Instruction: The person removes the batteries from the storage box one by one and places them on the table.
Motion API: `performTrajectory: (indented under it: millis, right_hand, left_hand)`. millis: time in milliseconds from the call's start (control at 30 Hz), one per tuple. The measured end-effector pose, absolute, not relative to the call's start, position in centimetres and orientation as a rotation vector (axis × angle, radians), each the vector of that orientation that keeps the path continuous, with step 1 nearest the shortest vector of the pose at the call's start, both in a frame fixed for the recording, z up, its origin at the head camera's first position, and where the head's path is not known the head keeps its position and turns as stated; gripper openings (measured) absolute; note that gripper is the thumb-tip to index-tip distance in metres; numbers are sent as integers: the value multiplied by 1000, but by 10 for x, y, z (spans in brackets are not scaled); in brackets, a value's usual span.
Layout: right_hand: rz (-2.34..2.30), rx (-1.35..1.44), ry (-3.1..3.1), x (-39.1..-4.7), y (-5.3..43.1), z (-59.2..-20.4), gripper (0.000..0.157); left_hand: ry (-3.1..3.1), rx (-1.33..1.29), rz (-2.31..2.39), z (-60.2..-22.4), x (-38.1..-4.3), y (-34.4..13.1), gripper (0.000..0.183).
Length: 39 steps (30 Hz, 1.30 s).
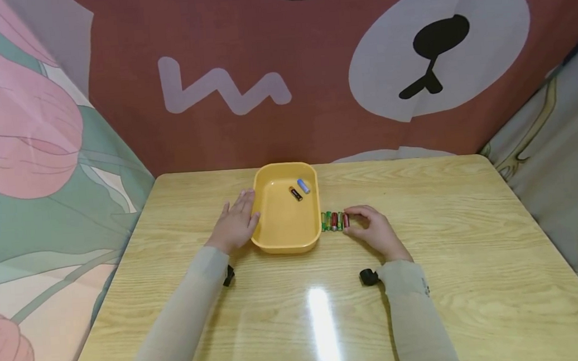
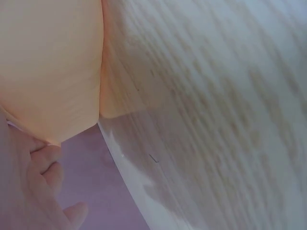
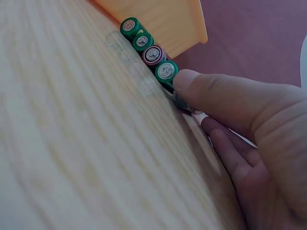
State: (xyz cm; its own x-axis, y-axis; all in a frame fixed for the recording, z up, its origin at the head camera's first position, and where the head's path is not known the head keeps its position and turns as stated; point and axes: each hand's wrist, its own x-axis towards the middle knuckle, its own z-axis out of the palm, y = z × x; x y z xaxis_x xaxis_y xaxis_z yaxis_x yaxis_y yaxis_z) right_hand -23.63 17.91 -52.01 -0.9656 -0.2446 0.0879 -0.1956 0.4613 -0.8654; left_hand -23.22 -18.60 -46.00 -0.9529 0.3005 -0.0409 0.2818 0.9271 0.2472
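Observation:
A yellow plastic bin (image 1: 287, 246) stands toward the back of the table, with a black battery (image 1: 295, 194) and a blue battery (image 1: 303, 186) lying inside. My left hand (image 1: 234, 224) rests against the bin's left side, fingers extended along the rim; the left wrist view shows its fingers beside the bin wall (image 2: 53, 72). Right of the bin, green and red batteries (image 1: 334, 222) lie side by side in a row. At the row's right end, my right hand (image 1: 375, 231) pinches a red battery (image 1: 346, 220) between thumb and fingers. That battery is mostly hidden in the right wrist view.
The wood-grain table (image 1: 278, 315) carries a bright light reflection near its front. A reddish-brown printed cloth (image 1: 216, 141) hangs behind it, with patterned cloths at both sides. Each wrist bears a small black device (image 1: 368, 277).

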Motion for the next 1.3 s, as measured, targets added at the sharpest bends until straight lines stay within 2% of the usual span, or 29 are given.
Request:
performTrajectory:
  millis: [367,733,1100,1300]
  right_hand:
    - [-1738,-348,2552,-233,182,-522,46]
    - [-1942,-297,2444,-221,172,-494,33]
    - [-2016,-367,2421,-225,169,-494,34]
    - [-2030,-389,2438,-219,163,-478,32]
  left_hand:
    - [3011,468,383,-462,-233,-186,61]
    - [3005,469,394,-460,-233,-187,61]
    - [3005,454,374,-463,-234,-188,61]
    - [3009,456,378,-460,-233,-186,60]
